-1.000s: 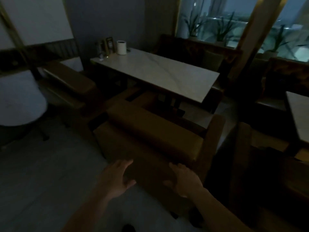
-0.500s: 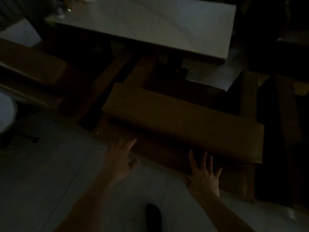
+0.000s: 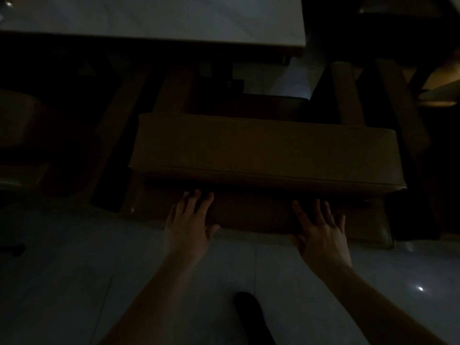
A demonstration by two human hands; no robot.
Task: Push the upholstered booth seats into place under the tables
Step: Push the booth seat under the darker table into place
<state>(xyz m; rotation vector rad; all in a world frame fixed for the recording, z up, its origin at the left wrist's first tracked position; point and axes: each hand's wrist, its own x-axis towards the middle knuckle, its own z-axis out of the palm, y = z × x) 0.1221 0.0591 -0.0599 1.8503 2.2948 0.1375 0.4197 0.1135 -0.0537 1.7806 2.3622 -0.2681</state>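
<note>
A brown upholstered booth seat [image 3: 263, 148] fills the middle of the dim view, its padded backrest top towards me. Beyond it stands a pale marble-topped table [image 3: 159, 18]. My left hand [image 3: 190, 225] lies flat, fingers spread, against the seat's back panel just under the padded top. My right hand [image 3: 321, 235] presses flat on the same panel further right. Neither hand grips anything.
A second booth seat [image 3: 17, 120] stands at the left. Another seat's arm [image 3: 346, 93] and dark furniture crowd the right. A pale tiled floor [image 3: 62, 282] lies beneath me, with my dark shoe [image 3: 251, 314] on it.
The view has tilted down and closed in on the seat. Both hands have moved forward from the air onto the seat's back panel.
</note>
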